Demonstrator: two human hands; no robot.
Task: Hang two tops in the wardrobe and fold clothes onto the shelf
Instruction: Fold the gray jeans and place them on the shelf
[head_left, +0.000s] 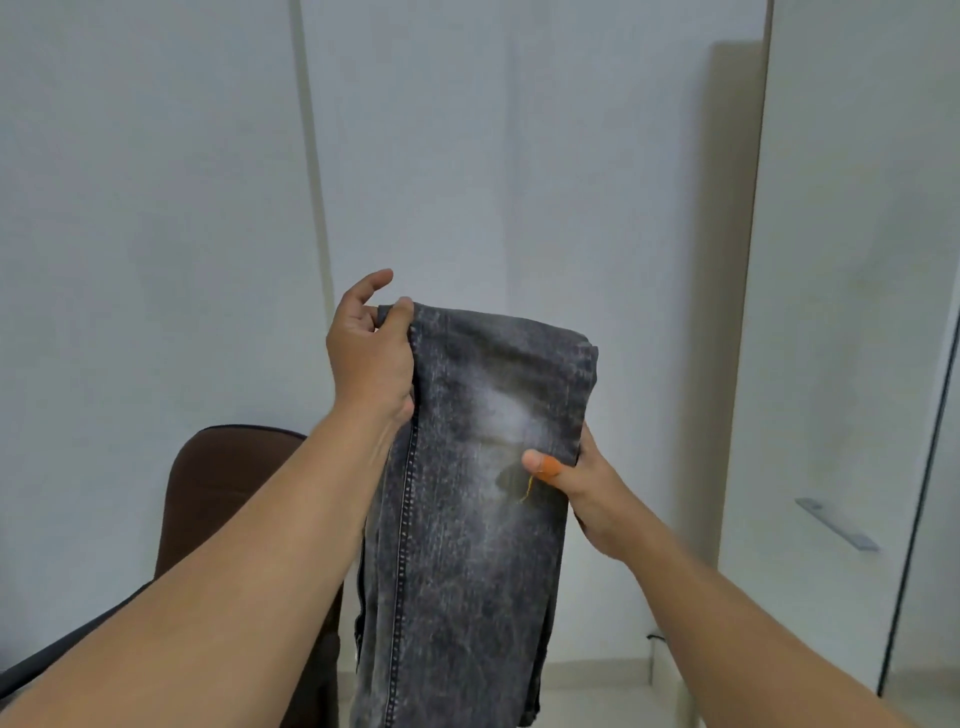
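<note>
A pair of dark grey washed jeans (467, 519) hangs in front of me, doubled over at the top, its stitched side seam running down the left. My left hand (369, 358) pinches the upper left corner of the fold between thumb and fingers. My right hand (576, 488) grips the right edge lower down, thumb pressed on the front; an orange band wraps that thumb. The lower part of the jeans drops out of view at the bottom.
A dark brown chair back (218, 499) stands at lower left behind my left arm. White wardrobe doors (519, 156) fill the background; the door at right (841, 312) carries a metal handle (836, 524). A strip of pale floor (597, 680) shows below.
</note>
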